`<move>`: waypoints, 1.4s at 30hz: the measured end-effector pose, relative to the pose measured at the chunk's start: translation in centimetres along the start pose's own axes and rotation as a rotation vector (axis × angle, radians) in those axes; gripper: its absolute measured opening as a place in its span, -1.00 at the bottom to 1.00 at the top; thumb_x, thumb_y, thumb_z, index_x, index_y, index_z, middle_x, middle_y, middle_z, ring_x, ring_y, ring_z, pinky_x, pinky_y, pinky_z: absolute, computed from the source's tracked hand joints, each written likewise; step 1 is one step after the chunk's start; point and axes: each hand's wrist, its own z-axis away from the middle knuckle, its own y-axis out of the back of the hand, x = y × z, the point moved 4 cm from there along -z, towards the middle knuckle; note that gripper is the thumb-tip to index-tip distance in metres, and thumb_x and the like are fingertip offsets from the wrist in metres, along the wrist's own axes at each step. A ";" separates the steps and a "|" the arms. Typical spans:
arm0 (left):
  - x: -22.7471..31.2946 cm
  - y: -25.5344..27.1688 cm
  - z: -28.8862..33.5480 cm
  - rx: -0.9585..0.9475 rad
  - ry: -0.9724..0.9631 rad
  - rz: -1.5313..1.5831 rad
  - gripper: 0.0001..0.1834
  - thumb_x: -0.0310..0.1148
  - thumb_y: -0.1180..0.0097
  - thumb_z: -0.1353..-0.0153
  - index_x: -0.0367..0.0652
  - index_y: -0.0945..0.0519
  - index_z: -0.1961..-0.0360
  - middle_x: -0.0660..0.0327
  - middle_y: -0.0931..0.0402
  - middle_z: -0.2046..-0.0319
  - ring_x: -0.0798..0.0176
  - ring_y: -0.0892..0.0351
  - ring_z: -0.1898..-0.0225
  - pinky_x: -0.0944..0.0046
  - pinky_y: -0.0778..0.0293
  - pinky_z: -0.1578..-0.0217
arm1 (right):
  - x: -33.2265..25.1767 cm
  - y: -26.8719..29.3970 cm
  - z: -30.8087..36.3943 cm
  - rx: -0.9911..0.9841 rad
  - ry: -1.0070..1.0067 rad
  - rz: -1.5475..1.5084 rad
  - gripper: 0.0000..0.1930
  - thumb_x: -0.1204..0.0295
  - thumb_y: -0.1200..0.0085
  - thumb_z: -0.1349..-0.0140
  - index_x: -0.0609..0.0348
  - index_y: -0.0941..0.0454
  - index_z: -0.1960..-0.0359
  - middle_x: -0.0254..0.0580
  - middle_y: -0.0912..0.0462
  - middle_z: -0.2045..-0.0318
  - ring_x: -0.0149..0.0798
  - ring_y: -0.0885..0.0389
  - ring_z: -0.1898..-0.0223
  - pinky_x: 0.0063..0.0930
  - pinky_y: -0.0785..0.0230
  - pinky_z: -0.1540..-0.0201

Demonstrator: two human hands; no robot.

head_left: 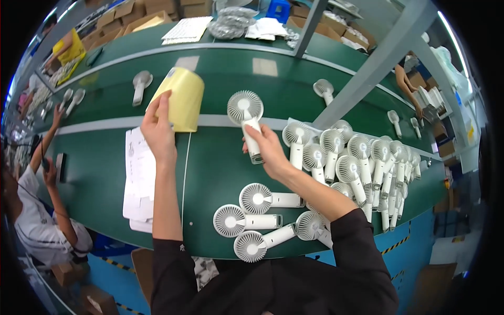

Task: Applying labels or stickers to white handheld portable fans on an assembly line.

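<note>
In my right hand [268, 151] is a white handheld fan [245, 106], gripped by its handle with its round grille pointing away from me. My left hand [159, 134] pinches the near edge of a curved pale yellow sheet [185, 97], which stands up over the grey strip of the bench. Beneath my left wrist lies a stack of white papers [139, 181]. Several white fans [256, 198] lie on the green bench below my right forearm. A dense heap of similar fans [359, 147] spreads to the right of that arm.
A grey metal post [378, 58] slants up at the right. Single fans [140, 86] rest on the far green strip [210, 68]. At the left a co-worker in a white shirt [39, 220] sits at the bench. Cardboard boxes [149, 21] and bagged parts [232, 23] stand at the back.
</note>
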 end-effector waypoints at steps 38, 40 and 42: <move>-1.1 -1.4 -0.1 -0.271 0.099 -0.054 -0.71 -0.30 -0.06 -0.43 -0.25 -0.68 0.00 0.21 -0.67 0.23 0.48 -0.58 0.25 0.45 -0.49 0.22 | 1.2 -1.0 -0.3 -0.126 -0.162 -0.002 -0.71 0.19 -0.03 -0.44 0.21 -0.48 0.14 -0.26 -0.59 0.39 -0.43 -0.58 0.34 -0.52 -0.45 0.21; -0.8 -1.3 -0.2 -0.308 -0.002 -0.129 -0.67 -0.36 -0.04 -0.43 -0.21 -0.60 -0.14 0.16 -0.65 0.12 0.44 -0.58 0.21 0.42 -0.49 0.18 | 1.5 -1.2 -0.2 -0.107 -0.169 0.025 -0.68 0.17 -0.04 -0.43 0.22 -0.48 0.11 -0.26 -0.60 0.38 -0.45 -0.57 0.34 -0.53 -0.44 0.22; -0.5 -1.4 0.1 -0.322 -0.016 -0.106 -0.64 -0.38 -0.03 -0.43 -0.20 -0.52 -0.21 0.15 -0.62 0.07 0.42 -0.57 0.19 0.40 -0.49 0.15 | 2.1 -1.2 -0.2 -0.094 -0.177 0.052 -0.65 0.15 -0.05 -0.42 0.23 -0.48 0.09 -0.26 -0.60 0.36 -0.47 -0.56 0.34 -0.54 -0.42 0.22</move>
